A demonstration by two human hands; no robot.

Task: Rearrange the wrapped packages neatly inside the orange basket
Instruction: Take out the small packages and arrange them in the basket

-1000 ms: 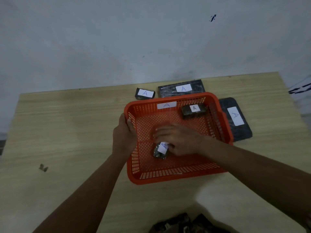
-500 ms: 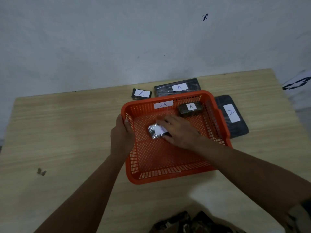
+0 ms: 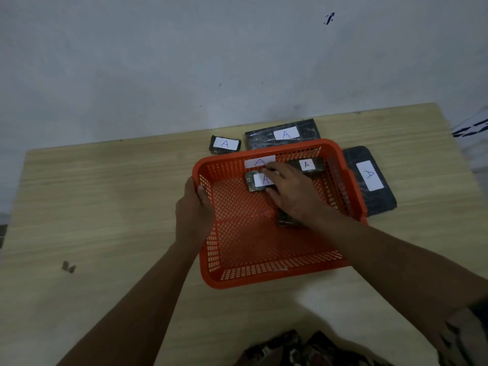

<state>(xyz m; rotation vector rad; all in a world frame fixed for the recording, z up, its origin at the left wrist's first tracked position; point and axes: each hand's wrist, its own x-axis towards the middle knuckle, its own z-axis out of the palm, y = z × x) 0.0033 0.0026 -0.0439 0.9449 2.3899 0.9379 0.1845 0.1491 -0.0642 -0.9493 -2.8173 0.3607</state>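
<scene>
**Ana:** Pale, scuffed wall at the back, and a light wooden table (image 3: 105,207) filling the view. Sitting on it is the orange basket (image 3: 264,276), mesh sides, with a white label marked A on its far wall.

**Ben:** And the hands?

**Ana:** Left hand (image 3: 194,210) is clamped on the basket's left rim, thumb hooked inside, fingers down the outer wall. Right hand (image 3: 293,194) reaches in from the right, fingers spread and mostly flat, fingertips pressing on a small wrapped package (image 3: 257,182) at the far wall, just below that label. Whether it's actually gripping or only pushing, I cannot tell.

**Ben:** Anything else in the basket?

**Ana:** Yes, a second dark package (image 3: 309,165) in the far right corner, its A label face up, just beyond the right hand. And a third one (image 3: 287,220) lies on the basket floor, partly hidden under the right wrist.

**Ben:** Outside it?

**Ana:** Three more on the table. A little labelled packet (image 3: 225,145) beyond the far left corner, a flat dark package (image 3: 284,134) right behind the far wall, and a large flat package (image 3: 369,180) beside the right wall, partly tucked behind it. All show an A.

**Ben:** Down at the near edge?

**Ana:** Patterned fabric (image 3: 303,350), dark and mottled.
</scene>
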